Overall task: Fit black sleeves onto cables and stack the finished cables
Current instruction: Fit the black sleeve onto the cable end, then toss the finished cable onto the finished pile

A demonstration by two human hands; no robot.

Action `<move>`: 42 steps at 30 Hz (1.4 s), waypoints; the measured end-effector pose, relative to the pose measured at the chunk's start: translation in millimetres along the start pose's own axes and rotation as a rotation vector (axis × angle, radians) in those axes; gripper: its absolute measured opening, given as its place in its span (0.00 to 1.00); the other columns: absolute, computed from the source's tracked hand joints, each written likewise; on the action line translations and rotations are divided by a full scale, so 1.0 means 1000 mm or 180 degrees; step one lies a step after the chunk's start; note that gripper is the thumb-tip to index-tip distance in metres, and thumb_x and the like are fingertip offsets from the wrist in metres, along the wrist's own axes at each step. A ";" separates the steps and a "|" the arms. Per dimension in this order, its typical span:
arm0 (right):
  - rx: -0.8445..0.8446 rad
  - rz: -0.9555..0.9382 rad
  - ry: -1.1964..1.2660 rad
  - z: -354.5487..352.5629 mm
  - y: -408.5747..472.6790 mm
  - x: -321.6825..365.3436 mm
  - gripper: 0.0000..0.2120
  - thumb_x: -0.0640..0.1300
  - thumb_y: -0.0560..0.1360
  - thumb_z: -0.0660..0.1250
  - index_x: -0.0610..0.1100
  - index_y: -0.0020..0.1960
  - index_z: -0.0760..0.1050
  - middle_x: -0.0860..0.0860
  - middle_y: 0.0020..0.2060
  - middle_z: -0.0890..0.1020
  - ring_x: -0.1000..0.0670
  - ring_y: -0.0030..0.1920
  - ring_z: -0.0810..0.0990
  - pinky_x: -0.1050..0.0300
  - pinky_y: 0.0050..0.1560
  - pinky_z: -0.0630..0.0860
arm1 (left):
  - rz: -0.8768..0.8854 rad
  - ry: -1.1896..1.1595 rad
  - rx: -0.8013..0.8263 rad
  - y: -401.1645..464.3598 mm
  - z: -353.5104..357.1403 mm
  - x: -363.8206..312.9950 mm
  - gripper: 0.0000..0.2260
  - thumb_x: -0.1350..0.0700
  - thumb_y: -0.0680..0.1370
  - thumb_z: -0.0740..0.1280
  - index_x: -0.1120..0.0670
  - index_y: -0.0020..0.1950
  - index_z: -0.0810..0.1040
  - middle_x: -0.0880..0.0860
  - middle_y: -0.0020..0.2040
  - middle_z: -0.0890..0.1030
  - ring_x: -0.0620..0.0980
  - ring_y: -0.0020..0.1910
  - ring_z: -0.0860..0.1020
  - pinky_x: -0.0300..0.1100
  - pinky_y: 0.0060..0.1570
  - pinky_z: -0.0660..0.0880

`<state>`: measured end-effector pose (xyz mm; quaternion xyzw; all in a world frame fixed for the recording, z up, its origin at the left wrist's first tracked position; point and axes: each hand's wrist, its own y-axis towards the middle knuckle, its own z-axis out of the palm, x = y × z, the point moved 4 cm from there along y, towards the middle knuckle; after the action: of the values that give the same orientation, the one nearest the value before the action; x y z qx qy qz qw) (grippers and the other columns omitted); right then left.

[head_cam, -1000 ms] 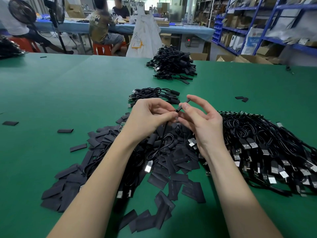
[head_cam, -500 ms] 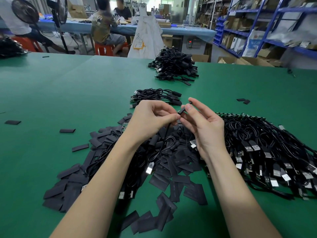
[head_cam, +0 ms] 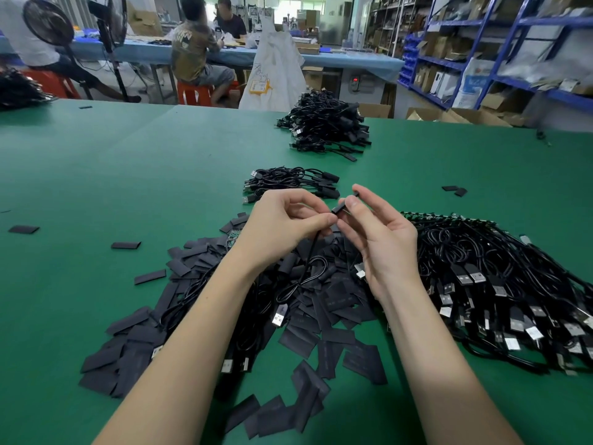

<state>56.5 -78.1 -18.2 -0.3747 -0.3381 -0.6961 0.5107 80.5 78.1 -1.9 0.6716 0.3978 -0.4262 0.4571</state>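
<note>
Above the middle of the table, my left hand (head_cam: 285, 223) pinches a thin black cable (head_cam: 308, 268) near its end; the cable hangs in a loop down to a silver USB plug (head_cam: 279, 314). My right hand (head_cam: 375, 232) pinches a black sleeve (head_cam: 345, 205) between thumb and fingers, right at the cable's end. Whether the sleeve sits on the cable cannot be told. Under my hands lies a spread of flat black sleeves (head_cam: 321, 316). A small stack of sleeved cables (head_cam: 288, 181) lies just beyond my hands.
A big heap of black USB cables (head_cam: 497, 284) lies to the right. A taller cable pile (head_cam: 324, 126) stands at the far edge of the green table (head_cam: 128, 187). Stray sleeves (head_cam: 125, 245) dot the left. People sit at a blue bench behind; shelves at right.
Both hands stay in nearly the same place, working the sleeve at the cable's end. The hanging cable loop has barely shifted.
</note>
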 end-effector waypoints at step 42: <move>0.0071 0.0373 -0.0326 -0.018 0.009 -0.002 0.10 0.46 0.82 0.66 0.43 0.59 0.79 0.46 0.48 0.88 0.46 0.49 0.87 0.57 0.42 0.83 | -0.0153 0.3550 0.0452 0.142 -0.014 0.061 0.23 0.47 0.78 0.70 0.50 0.71 0.72 0.58 0.69 0.72 0.59 0.69 0.69 0.58 0.68 0.68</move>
<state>62.8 -94.8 -28.2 -0.4232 -0.3490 -0.6411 0.5367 234.2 62.6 -17.1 0.8152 0.5648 -0.0427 0.1214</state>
